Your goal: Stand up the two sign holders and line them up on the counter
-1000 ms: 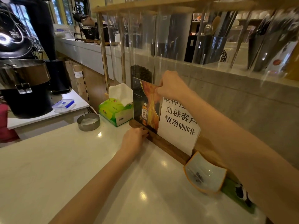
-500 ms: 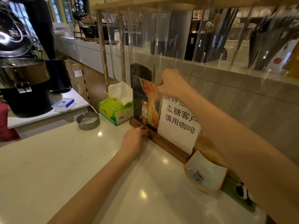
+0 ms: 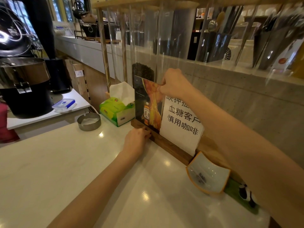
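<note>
Two sign holders stand upright side by side at the back of the pale counter. The left sign holder shows a dark and orange bottle advert above a wooden base. The right sign holder carries a white sheet with black characters. My right hand pinches the top edge of the left sign holder. My left hand rests with its fingertips against that holder's wooden base. My right forearm hides part of the white sheet.
A green tissue box stands just left of the signs, with a round metal ashtray beside it. A small orange-rimmed dish lies to the right. A concrete ledge with clear tubes rises behind. A dark machine stands far left.
Both hands keep the same hold on the left sign holder. Nothing has visibly shifted apart from a slight change of the view.
</note>
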